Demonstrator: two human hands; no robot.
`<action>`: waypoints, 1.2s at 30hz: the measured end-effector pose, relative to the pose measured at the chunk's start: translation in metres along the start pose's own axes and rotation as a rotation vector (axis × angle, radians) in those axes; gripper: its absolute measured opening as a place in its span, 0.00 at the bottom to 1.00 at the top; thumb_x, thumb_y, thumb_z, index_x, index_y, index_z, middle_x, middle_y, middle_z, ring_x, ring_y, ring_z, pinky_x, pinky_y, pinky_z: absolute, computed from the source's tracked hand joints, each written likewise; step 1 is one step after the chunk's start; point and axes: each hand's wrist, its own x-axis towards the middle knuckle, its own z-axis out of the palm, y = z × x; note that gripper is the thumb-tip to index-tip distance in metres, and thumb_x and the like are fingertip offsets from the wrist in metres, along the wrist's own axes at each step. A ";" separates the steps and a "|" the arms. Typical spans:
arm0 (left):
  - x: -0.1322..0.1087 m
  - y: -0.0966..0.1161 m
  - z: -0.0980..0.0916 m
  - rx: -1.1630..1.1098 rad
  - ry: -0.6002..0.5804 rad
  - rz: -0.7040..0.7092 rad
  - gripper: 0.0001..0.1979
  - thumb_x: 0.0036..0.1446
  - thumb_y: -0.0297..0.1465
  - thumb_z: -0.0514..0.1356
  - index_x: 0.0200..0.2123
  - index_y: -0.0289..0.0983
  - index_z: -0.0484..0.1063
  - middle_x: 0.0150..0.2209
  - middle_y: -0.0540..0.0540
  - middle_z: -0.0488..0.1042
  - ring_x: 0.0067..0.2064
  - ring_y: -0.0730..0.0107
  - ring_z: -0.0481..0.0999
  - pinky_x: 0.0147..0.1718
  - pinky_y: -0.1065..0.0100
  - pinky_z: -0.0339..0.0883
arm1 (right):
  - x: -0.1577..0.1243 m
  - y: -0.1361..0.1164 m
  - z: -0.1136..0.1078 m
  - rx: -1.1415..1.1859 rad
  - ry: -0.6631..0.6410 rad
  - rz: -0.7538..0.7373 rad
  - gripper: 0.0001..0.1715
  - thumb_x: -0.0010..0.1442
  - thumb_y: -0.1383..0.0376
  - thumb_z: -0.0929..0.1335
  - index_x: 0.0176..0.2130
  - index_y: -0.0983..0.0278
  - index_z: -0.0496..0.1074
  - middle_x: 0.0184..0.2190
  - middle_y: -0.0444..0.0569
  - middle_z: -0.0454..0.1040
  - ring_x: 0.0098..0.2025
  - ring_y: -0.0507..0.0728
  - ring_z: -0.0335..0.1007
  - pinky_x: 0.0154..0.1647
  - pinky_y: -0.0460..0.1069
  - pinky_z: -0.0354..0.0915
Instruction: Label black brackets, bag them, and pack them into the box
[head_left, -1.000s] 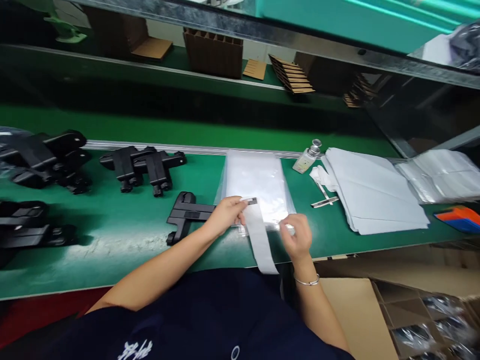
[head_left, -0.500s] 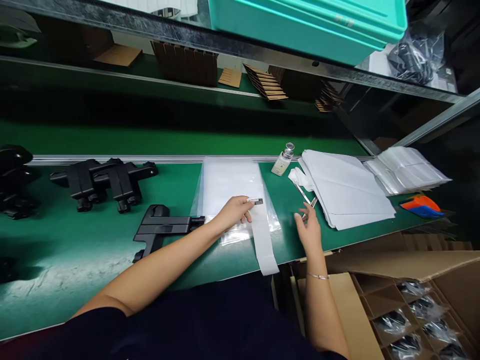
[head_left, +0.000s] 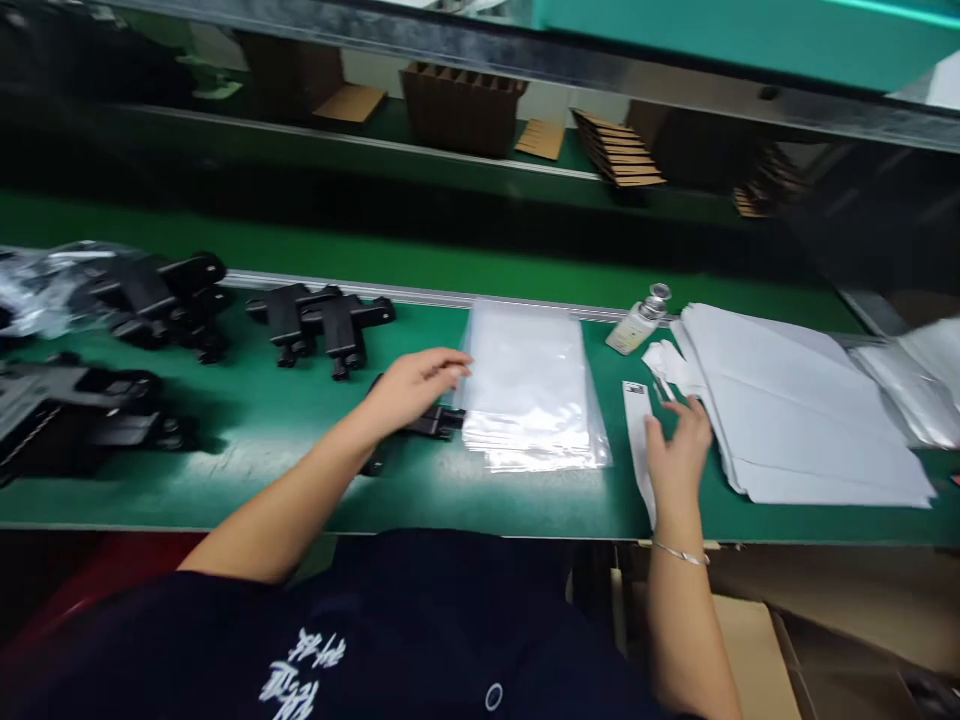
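Note:
My left hand [head_left: 415, 388] is stretched over a black plastic bracket [head_left: 437, 421] that it partly hides, beside a stack of clear plastic bags [head_left: 531, 375]. Its fingers point right, and I see nothing held in them. My right hand [head_left: 679, 452] hovers with thumb and fingers apart at the tips of thin metal tweezers [head_left: 663, 389]; whether it touches them is hard to tell. A white label strip [head_left: 637, 430] with a small black-printed end lies just left of that hand. Behind it are a crumpled white tissue [head_left: 671, 364] and a pump bottle [head_left: 636, 328].
More black brackets [head_left: 341, 335] stand along the left of the green bench [head_left: 262, 490]. A stack of white sheets [head_left: 810, 410] covers the right side. Overhead runs a metal shelf edge [head_left: 465, 55] bearing a teal bin [head_left: 712, 40]. A cardboard box [head_left: 754, 650] sits below right.
My left hand has let go of the label strip and moved left over the bracket. The strip now lies beside my right hand. The view has swung left.

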 end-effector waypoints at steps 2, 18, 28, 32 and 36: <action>-0.019 -0.036 -0.043 0.185 0.143 -0.021 0.20 0.61 0.43 0.55 0.48 0.38 0.77 0.49 0.42 0.80 0.53 0.55 0.77 0.55 0.56 0.69 | -0.013 -0.019 0.005 0.123 0.131 0.042 0.10 0.59 0.58 0.68 0.36 0.63 0.71 0.53 0.60 0.71 0.62 0.69 0.62 0.64 0.70 0.53; -0.095 -0.091 0.024 0.059 0.241 -0.024 0.21 0.67 0.29 0.47 0.61 0.39 0.63 0.68 0.39 0.59 0.69 0.58 0.58 0.68 0.50 0.54 | -0.091 -0.202 0.131 0.571 -0.702 0.189 0.11 0.53 0.60 0.68 0.22 0.59 0.69 0.45 0.52 0.77 0.57 0.67 0.65 0.62 0.65 0.53; -0.097 -0.086 0.026 0.070 0.242 -0.012 0.22 0.65 0.26 0.48 0.61 0.39 0.62 0.67 0.38 0.59 0.68 0.56 0.58 0.67 0.49 0.55 | -0.095 -0.206 0.134 0.449 -0.687 0.164 0.11 0.54 0.61 0.67 0.22 0.59 0.68 0.44 0.52 0.77 0.54 0.65 0.65 0.59 0.63 0.56; -0.097 -0.086 0.025 0.068 0.232 -0.017 0.23 0.64 0.26 0.48 0.61 0.38 0.62 0.67 0.37 0.58 0.68 0.55 0.58 0.67 0.47 0.55 | -0.096 -0.206 0.135 0.424 -0.701 0.132 0.11 0.55 0.61 0.67 0.22 0.59 0.68 0.44 0.52 0.77 0.55 0.65 0.65 0.60 0.63 0.55; -0.097 -0.085 0.024 0.073 0.221 -0.026 0.23 0.64 0.26 0.48 0.61 0.40 0.61 0.67 0.38 0.58 0.69 0.55 0.58 0.67 0.48 0.56 | -0.095 -0.205 0.135 0.410 -0.711 0.115 0.11 0.56 0.61 0.67 0.23 0.59 0.68 0.44 0.51 0.77 0.55 0.65 0.65 0.60 0.64 0.55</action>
